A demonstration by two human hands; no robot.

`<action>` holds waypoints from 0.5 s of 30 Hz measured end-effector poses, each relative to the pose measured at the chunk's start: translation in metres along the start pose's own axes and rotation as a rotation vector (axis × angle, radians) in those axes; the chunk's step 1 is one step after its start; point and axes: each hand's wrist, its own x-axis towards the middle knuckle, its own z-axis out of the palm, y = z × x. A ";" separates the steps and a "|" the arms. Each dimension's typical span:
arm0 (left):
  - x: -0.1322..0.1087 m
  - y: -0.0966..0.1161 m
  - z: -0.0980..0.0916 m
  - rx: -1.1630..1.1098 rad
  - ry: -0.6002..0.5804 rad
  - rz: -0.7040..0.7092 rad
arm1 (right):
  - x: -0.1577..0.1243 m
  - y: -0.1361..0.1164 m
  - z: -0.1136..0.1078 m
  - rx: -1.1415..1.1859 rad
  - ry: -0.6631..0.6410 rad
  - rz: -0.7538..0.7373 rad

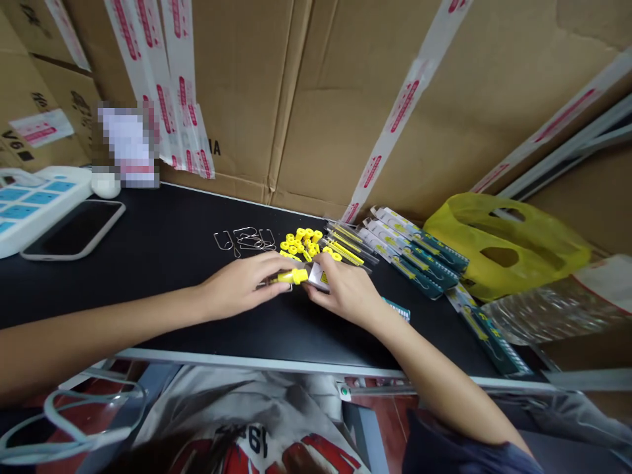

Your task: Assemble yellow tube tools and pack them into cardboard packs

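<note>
On the black table [162,243], the fingertips of the left hand [241,284] are pinched around a yellow handle [292,276]. Its right end is touched by a clear packet [318,278], which is gripped in the curled fingers of the right hand [345,289].

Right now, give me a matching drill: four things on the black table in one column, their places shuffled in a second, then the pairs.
1. dark smartphone in a white case
2. bent silver wire clips
3. crumpled yellow plastic bag
4. small yellow plastic piece

A. pinched by the left hand, meeting the right hand and its clear packet
B. far right, against the cardboard boxes
C. far left, beside a white keypad device
D. behind the left hand, left of the yellow rings

Pairs: 1-C, 2-D, 3-B, 4-A
</note>
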 end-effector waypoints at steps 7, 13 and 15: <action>-0.004 -0.010 0.007 0.184 -0.071 -0.122 | 0.001 0.006 0.009 -0.021 0.100 -0.308; -0.006 -0.003 0.009 0.125 -0.106 -0.200 | -0.001 -0.008 0.013 0.005 0.124 -0.344; -0.006 -0.003 0.008 0.121 -0.098 -0.199 | -0.002 -0.012 0.015 0.002 0.116 -0.360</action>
